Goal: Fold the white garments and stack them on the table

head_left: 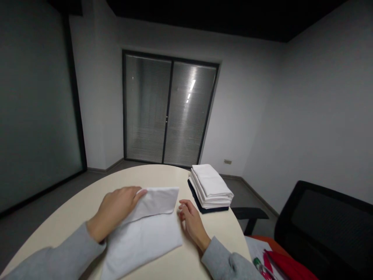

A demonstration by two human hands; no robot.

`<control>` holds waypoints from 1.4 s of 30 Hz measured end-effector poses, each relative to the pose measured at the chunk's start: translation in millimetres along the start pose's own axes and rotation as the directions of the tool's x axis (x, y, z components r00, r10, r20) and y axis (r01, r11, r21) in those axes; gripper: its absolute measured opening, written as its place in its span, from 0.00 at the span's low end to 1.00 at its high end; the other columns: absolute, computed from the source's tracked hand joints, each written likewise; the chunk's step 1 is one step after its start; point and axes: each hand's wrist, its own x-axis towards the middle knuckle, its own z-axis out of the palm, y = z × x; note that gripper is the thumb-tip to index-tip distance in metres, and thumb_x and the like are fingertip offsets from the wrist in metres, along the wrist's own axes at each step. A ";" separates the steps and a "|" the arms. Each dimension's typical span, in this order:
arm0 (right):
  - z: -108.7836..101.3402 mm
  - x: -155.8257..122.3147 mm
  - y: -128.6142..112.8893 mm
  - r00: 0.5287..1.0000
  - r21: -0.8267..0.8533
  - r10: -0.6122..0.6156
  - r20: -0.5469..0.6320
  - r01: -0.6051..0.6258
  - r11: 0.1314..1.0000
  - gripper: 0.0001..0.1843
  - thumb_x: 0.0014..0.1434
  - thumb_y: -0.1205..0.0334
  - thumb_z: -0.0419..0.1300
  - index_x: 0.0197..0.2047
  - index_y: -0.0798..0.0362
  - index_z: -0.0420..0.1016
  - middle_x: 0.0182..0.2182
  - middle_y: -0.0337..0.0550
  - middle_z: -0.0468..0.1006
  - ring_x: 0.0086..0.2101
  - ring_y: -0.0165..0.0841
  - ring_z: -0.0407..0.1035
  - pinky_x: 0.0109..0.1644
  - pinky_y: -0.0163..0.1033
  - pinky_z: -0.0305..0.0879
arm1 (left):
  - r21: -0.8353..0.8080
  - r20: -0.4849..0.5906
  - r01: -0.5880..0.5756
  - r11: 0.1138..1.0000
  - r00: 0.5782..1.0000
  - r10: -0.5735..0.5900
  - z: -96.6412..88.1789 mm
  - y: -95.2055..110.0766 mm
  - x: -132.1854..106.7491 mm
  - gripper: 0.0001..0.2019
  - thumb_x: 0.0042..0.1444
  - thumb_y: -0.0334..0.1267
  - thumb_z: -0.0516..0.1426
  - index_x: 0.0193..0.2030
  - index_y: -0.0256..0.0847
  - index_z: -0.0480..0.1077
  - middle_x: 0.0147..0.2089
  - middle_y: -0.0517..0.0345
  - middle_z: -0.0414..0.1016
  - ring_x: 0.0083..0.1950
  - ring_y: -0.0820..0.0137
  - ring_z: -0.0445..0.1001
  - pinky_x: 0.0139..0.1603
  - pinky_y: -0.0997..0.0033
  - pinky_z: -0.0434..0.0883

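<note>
A white cloth lies on the round cream table in front of me, its far part folded back over itself. My left hand pinches the folded edge at the cloth's far left. The fingers of my right hand are curled, its fingertips resting at the cloth's right edge, holding nothing I can see. Both arms wear grey sleeves.
A stack of folded white cloths sits on a dark cloth at the table's far right. A black chair stands to the right, with red items and a pen near the lower right. A blinds-covered window faces me.
</note>
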 end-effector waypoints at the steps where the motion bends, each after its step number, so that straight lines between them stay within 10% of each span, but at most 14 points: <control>1: 0.9 -3.7 -1.1 1.000 -0.053 -0.020 0.015 0.021 0.998 0.20 0.67 0.46 0.53 0.52 0.52 0.72 0.39 0.42 0.75 0.35 0.35 0.70 0.41 0.41 0.65 | 0.063 -0.079 -0.008 0.998 0.997 0.013 -6.9 -0.8 16.6 0.23 0.73 0.52 0.46 0.48 0.44 0.80 0.47 0.46 0.84 0.50 0.52 0.80 0.49 0.57 0.70; 6: 7.9 -22.1 -11.2 0.978 -0.368 -0.154 0.142 0.197 0.909 0.18 0.57 0.64 0.60 0.51 0.52 0.76 0.48 0.47 0.76 0.48 0.41 0.70 0.58 0.47 0.64 | 0.155 -0.334 -0.191 0.969 0.913 0.234 -0.3 1.5 46.6 0.19 0.74 0.44 0.47 0.51 0.41 0.78 0.51 0.47 0.81 0.54 0.55 0.76 0.55 0.58 0.69; 12: 10.9 -31.7 -20.3 0.950 -0.563 -0.166 0.264 0.291 0.774 0.23 0.59 0.67 0.59 0.58 0.52 0.77 0.57 0.53 0.75 0.57 0.47 0.66 0.66 0.54 0.58 | -0.056 0.080 -0.424 0.904 0.901 0.427 61.2 -4.2 -5.3 0.14 0.73 0.43 0.51 0.49 0.48 0.78 0.49 0.55 0.82 0.51 0.60 0.78 0.54 0.58 0.70; 16: 11.2 -37.6 -28.7 0.919 -0.639 -0.139 0.368 0.358 0.681 0.31 0.64 0.62 0.59 0.70 0.47 0.68 0.71 0.52 0.63 0.67 0.51 0.58 0.71 0.60 0.52 | -0.025 0.098 -0.445 0.895 0.890 0.445 77.4 -18.8 -9.4 0.13 0.72 0.44 0.53 0.48 0.48 0.79 0.59 0.53 0.78 0.61 0.55 0.73 0.60 0.51 0.68; 26: 12.6 -46.2 -39.9 0.863 -0.735 -0.019 0.505 0.442 0.513 0.30 0.73 0.52 0.50 0.76 0.45 0.58 0.75 0.50 0.57 0.72 0.56 0.50 0.74 0.65 0.46 | 0.248 0.020 -0.429 0.869 0.899 0.438 81.0 -46.3 36.5 0.20 0.59 0.35 0.64 0.58 0.51 0.77 0.78 0.52 0.59 0.70 0.42 0.64 0.65 0.40 0.63; 34: 15.0 -47.2 -42.3 0.876 -0.751 0.010 0.482 0.407 0.520 0.30 0.72 0.54 0.52 0.75 0.47 0.60 0.75 0.50 0.58 0.72 0.54 0.52 0.74 0.63 0.48 | 0.312 -0.310 -0.218 0.925 0.897 0.316 33.1 -47.0 103.8 0.22 0.64 0.23 0.50 0.59 0.42 0.76 0.71 0.41 0.69 0.67 0.46 0.67 0.63 0.42 0.63; 39: 16.8 -46.9 -40.4 0.878 -0.755 0.017 0.478 0.401 0.520 0.31 0.72 0.53 0.53 0.75 0.46 0.60 0.75 0.49 0.58 0.71 0.54 0.52 0.75 0.63 0.47 | -0.003 0.079 -0.622 0.783 0.781 0.620 52.1 -13.2 46.5 0.13 0.72 0.39 0.51 0.53 0.47 0.76 0.48 0.53 0.82 0.51 0.60 0.78 0.55 0.60 0.71; 42: 17.6 -46.1 -40.9 0.876 -0.749 0.007 0.483 0.409 0.521 0.30 0.73 0.53 0.52 0.75 0.46 0.60 0.74 0.50 0.58 0.71 0.53 0.52 0.75 0.63 0.47 | -0.173 0.161 -0.637 0.751 0.734 0.660 76.5 -6.2 15.3 0.16 0.73 0.46 0.52 0.62 0.48 0.72 0.57 0.53 0.80 0.57 0.59 0.78 0.60 0.60 0.70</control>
